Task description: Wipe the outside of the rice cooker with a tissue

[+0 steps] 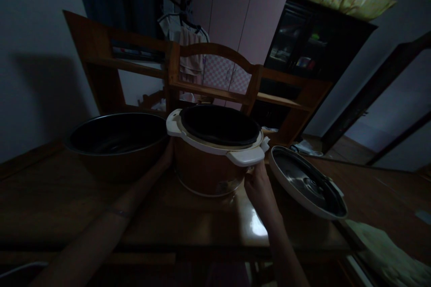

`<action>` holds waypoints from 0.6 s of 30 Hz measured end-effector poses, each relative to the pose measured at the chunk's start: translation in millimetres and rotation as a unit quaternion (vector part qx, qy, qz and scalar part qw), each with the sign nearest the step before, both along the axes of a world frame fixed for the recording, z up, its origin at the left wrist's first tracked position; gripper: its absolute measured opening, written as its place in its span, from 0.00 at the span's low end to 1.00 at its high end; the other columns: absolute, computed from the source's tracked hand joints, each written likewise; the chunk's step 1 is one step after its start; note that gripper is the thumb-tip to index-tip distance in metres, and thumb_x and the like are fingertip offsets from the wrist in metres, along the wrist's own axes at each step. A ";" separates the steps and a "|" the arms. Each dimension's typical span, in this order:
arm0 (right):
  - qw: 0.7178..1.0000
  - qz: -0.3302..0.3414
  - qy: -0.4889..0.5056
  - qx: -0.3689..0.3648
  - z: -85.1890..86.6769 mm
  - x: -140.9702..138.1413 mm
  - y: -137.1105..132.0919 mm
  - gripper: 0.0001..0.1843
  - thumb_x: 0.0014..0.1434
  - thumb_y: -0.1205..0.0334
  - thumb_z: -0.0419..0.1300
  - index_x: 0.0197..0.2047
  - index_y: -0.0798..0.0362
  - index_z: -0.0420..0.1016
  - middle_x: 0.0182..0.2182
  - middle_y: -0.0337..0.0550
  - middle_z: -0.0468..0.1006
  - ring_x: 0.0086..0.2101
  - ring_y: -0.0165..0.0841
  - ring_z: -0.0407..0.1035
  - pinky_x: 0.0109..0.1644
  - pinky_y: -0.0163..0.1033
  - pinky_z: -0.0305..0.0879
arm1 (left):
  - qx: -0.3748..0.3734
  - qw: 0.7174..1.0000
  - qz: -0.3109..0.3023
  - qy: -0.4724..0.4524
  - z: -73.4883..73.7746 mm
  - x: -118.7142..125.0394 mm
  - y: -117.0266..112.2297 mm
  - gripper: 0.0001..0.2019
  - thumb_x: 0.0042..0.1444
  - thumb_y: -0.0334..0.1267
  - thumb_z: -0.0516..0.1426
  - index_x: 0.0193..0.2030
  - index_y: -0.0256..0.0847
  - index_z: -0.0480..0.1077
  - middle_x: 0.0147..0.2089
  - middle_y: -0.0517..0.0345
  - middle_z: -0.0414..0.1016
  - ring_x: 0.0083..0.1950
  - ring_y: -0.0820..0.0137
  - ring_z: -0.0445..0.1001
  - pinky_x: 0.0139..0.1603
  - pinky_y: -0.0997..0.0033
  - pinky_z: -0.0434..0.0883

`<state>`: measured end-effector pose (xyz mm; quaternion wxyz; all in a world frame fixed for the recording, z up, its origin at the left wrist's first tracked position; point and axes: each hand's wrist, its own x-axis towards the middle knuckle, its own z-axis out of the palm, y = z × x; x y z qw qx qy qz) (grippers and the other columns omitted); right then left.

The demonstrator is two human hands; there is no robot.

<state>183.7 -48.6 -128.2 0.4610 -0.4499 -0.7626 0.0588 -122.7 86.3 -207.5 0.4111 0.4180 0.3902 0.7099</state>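
Observation:
A rice cooker [207,170] with a brown body and white side handles stands on the wooden table, its top uncovered. Inside sits a dark inner pot [220,124]. My left hand [169,153] grips beneath the left handle, its fingers mostly hidden by the cooker. Under the right handle, my right hand [256,183] is closed, with its fingers curled against the cooker's side. To the left, close to my left forearm, is a large dark pot [117,154]. The cooker's round lid [306,181] lies to the right with its inner side up.
The glossy wooden table [208,228] has a raised wooden shelf frame [212,92] along its back. Beyond it are pink wardrobe doors [232,13], hanging clothes [190,49] and a black cabinet [313,40]. A pale cloth [387,246] lies at the lower right.

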 end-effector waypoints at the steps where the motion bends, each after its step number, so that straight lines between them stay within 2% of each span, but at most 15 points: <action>1: 1.000 -0.003 0.005 -0.003 0.2 0.5 1.7 0.52 0.53 0.80 0.48 0.73 0.49 0.24 0.72 0.51 0.39 0.69 0.40 0.40 0.70 0.54 0.45 | -0.001 1.000 -0.003 -0.002 0.0 0.1 0.4 0.27 0.62 0.55 0.48 0.60 0.43 0.69 0.65 0.57 0.67 0.68 0.60 0.61 0.72 0.58 0.55; 4: 1.000 -0.010 0.023 -0.011 -1.1 -0.3 5.1 0.51 0.53 0.80 0.47 0.73 0.48 0.26 0.72 0.50 0.40 0.69 0.40 0.42 0.70 0.54 0.48 | 0.006 1.000 0.000 -0.006 0.2 0.1 2.2 0.25 0.62 0.54 0.49 0.60 0.44 0.70 0.66 0.59 0.66 0.69 0.61 0.60 0.72 0.60 0.55; 9: 0.999 -0.017 0.041 -0.018 -5.6 -4.3 5.5 0.50 0.53 0.80 0.46 0.73 0.50 0.26 0.70 0.52 0.48 0.68 0.39 0.47 0.68 0.53 0.51 | 0.019 1.000 0.004 0.001 -0.1 -1.0 3.0 0.26 0.62 0.54 0.48 0.60 0.44 0.69 0.66 0.59 0.65 0.70 0.62 0.59 0.72 0.60 0.56; 18: 0.999 -0.024 0.029 -0.025 -5.5 -9.7 -7.8 0.47 0.53 0.79 0.49 0.73 0.54 0.36 0.69 0.53 0.50 0.68 0.39 0.47 0.69 0.51 0.48 | 0.018 1.000 0.006 0.010 -3.5 -1.7 2.9 0.27 0.62 0.56 0.48 0.61 0.43 0.68 0.66 0.56 0.65 0.69 0.62 0.59 0.72 0.59 0.54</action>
